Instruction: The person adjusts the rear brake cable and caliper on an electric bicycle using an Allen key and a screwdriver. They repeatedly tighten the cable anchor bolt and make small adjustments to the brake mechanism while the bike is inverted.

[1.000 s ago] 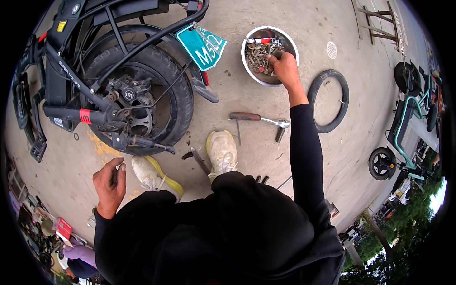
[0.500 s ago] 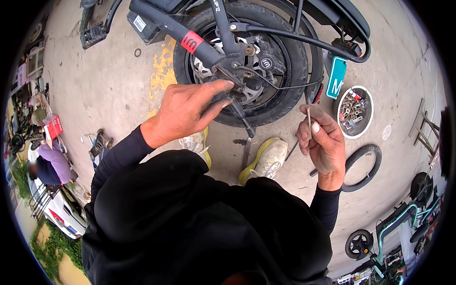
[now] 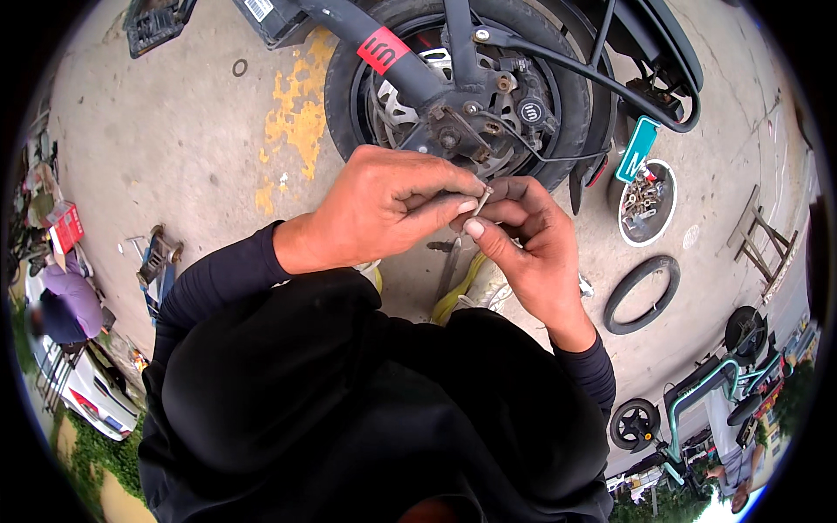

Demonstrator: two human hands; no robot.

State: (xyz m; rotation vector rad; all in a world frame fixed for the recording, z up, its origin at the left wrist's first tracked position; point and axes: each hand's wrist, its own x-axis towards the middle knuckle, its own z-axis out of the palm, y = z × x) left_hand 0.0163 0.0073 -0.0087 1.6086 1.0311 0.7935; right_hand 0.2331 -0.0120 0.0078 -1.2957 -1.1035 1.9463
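Observation:
Just in front of the bike's wheel, my left hand and my right hand meet. Both are closed in pinches on one long, thin metal bolt, which stands slanted between the fingertips. My left thumb and forefinger grip near its upper end; my right thumb and fingers grip lower down. Beyond them is the wheel's black tyre, with a disc brake caliper and a bare axle end at the hub. The hands hide the lower edge of the wheel.
A white bucket of loose metal parts stands right of the wheel, by a green plate. Nearer lies a black rubber ring. A flat metal tool lies between my shoes. At far left is a person; a teal-framed bike is lower right.
My right hand has moved left with the bolt to meet my left hand, which has moved slightly right and now pinches the bolt too. The view has shifted, and the hub shows more.

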